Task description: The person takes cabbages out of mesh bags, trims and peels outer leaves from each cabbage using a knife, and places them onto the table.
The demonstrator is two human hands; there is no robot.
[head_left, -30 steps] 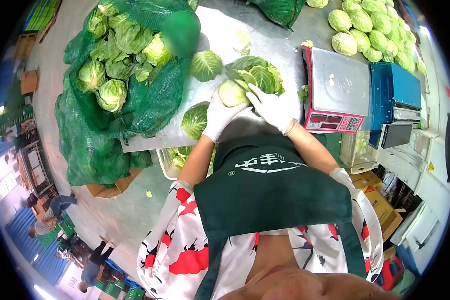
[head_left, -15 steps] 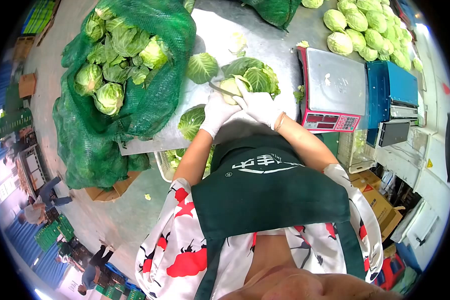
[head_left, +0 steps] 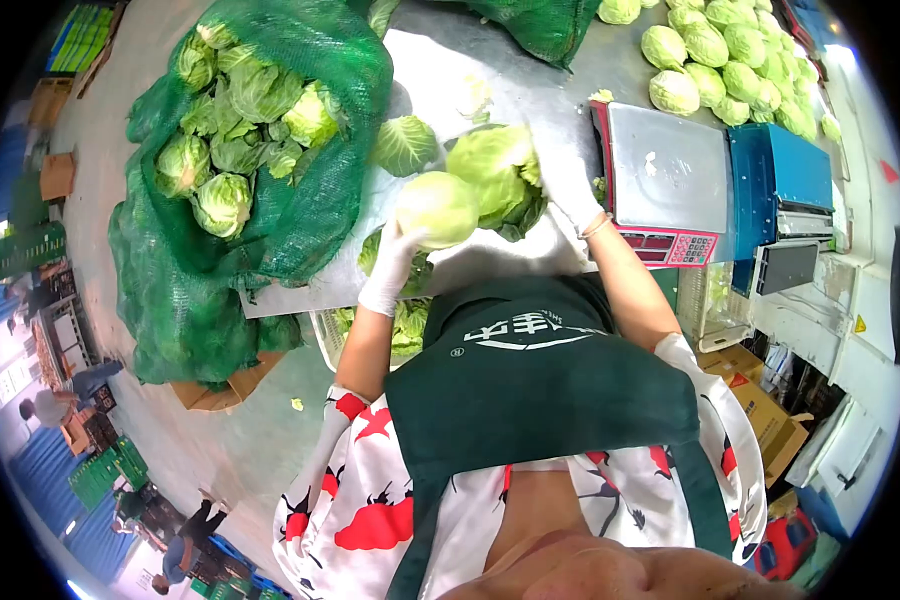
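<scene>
In the head view my white-gloved left hand (head_left: 395, 248) is closed around the lower left side of a smooth, pale green cabbage (head_left: 437, 210) above the metal table. To its right lie loose outer cabbage leaves (head_left: 492, 172), spread out. My right hand (head_left: 570, 190), also gloved, is beside the right edge of these leaves. Motion blurs its fingers, so whether it grips anything is unclear. A darker cabbage leaf (head_left: 406, 146) rests on the table behind the held cabbage. More leaves show beneath my left hand, partly covered by it.
A green mesh sack (head_left: 355, 130) of cabbages stands at left. A scale (head_left: 667, 165) sits at right, beside a blue machine (head_left: 785, 170). Many pale cabbages (head_left: 740, 80) are heaped at the back right. A crate (head_left: 328, 340) of leaves is under the table edge.
Both hands were together on the cabbage, with a dark curved blade across it. They have parted: the left brings the bare cabbage leftward, the right has moved right. The blade no longer shows.
</scene>
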